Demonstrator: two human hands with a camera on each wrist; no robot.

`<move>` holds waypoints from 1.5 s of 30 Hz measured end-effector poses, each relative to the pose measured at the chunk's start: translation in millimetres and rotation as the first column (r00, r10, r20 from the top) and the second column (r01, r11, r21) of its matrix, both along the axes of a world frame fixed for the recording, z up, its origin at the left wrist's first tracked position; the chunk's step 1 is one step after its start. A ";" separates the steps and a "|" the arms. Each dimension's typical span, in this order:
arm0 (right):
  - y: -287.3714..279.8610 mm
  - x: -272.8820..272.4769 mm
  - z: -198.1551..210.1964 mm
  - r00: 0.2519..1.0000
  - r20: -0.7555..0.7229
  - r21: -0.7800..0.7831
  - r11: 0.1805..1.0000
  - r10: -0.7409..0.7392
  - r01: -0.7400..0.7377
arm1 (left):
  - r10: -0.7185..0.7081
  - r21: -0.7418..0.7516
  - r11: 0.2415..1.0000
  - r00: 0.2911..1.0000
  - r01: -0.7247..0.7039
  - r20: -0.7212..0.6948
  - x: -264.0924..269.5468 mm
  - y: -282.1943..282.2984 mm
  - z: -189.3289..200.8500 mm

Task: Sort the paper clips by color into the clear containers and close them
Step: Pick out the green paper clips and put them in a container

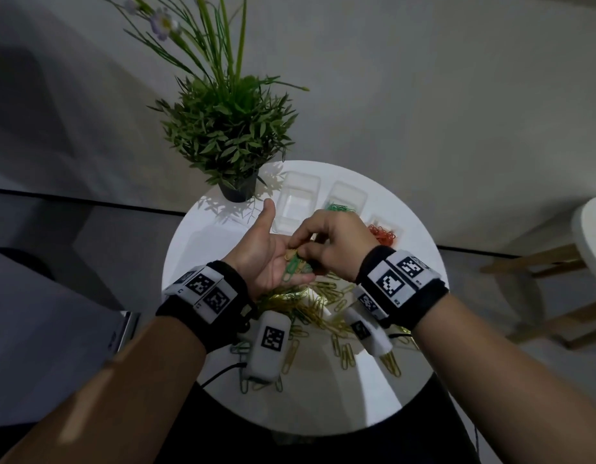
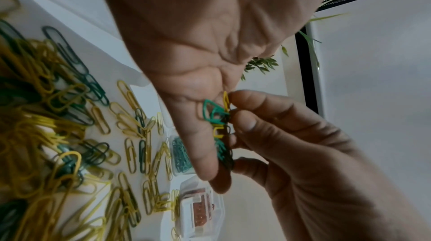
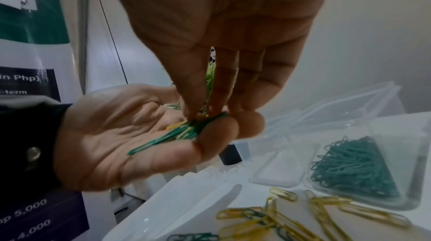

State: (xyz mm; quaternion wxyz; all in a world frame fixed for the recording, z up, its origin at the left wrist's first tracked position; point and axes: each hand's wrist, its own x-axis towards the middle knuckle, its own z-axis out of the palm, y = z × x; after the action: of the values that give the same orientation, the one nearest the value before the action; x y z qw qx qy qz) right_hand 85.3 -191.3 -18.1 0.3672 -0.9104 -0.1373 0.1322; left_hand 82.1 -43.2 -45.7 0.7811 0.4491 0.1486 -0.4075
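I've got a small bunch of clips (image 1: 294,266), mostly green with a yellow or two mixed in, lying in my left hand (image 1: 266,252). That hand is palm up, fingers loosely cupped under the bunch, thumb out. Right hand (image 1: 326,244) is over it, thumb and first fingers pinched into the bunch; looks like I'm picking one yellow clip out, but the wrist views are too blurred to say which clip is actually held.

Progress, as I read it:
- Red box (image 1: 383,233): red clips in, no reds left loose that I can see. Lid state unclear.
- Green box (image 3: 363,169): a good heap of greens inside, lid open.
- Third box (image 1: 298,200), beside the green one: looks empty, open.
- Pile (image 1: 318,308) on the table (image 1: 189,249), under and near my wrists: lots of yellow, some green mixed in.

So reds done, greens partway, yellows not started. Left to do: finish pulling greens, move all yellows to the third box, shut the lids. Roughly a third in, by my guess.

Plant (image 1: 223,135) sits at the far left edge, clear of the work.
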 end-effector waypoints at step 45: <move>-48.4 -9.4 -2.1 0.906 -0.228 0.401 0.814 -0.356 0.420 | -0.008 0.085 0.996 0.997 0.002 0.074 0.6 -22.9 -6.6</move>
State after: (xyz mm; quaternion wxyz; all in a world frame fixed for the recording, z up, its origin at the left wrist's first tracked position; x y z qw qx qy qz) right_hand 75.8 -239.7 -20.1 0.5916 -0.8001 0.0519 0.0844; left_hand 82.7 -66.1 -52.3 0.7654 0.4970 0.1354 -0.3858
